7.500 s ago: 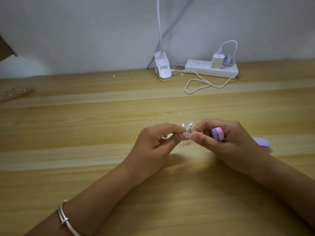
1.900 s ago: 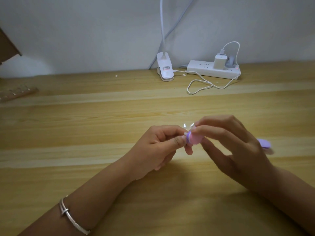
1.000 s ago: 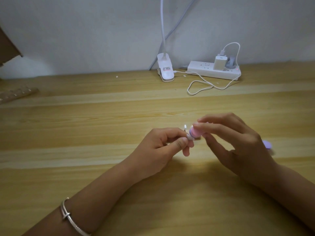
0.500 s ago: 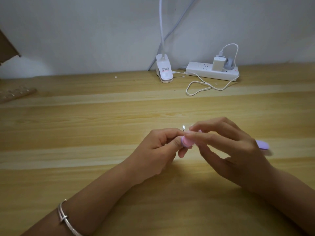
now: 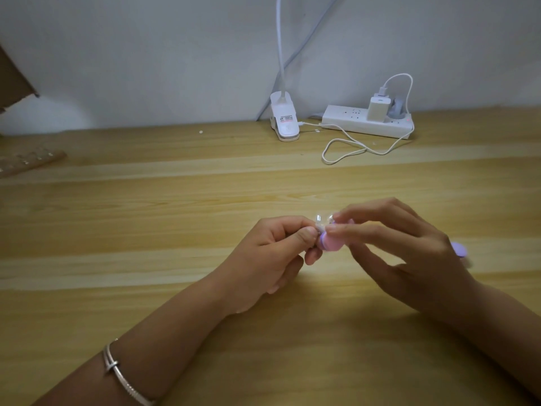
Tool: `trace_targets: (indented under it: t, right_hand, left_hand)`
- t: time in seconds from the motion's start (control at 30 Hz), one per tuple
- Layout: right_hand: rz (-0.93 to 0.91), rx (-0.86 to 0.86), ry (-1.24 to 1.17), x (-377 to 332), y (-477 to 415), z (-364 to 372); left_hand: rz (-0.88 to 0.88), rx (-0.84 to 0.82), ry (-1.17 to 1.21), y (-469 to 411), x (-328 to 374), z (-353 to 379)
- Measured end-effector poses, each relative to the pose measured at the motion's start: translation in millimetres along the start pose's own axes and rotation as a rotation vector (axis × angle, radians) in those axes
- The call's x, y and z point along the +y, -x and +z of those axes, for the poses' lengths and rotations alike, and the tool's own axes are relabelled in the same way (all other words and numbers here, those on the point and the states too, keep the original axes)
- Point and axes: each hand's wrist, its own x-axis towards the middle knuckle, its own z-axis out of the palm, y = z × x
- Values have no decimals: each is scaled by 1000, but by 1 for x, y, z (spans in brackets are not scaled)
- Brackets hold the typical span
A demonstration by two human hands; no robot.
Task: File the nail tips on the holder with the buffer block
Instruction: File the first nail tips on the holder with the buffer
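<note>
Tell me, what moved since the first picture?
The right hand shifted the buffer block from its curled fingers out to a fingertip pinch, against the nail tips. The left hand still pinches the holder. The purple piece behind, the lamp clip and the power strip stayed put.

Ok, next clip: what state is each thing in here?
left hand, pinches the nail tip holder above the table.
right hand, pinches the buffer block against the holder.
charger, plugged into the power strip, cable attached.
power strip, red light on.
clip lamp, rests on the table.
</note>
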Motion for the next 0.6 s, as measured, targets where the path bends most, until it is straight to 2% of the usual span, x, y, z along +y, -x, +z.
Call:
trace_targets:
  t: [0.6]
  right_hand:
    - [-9, -18, -46, -3, 1, 3]
  left_hand:
    - [-24, -21, 15, 2, 2, 1]
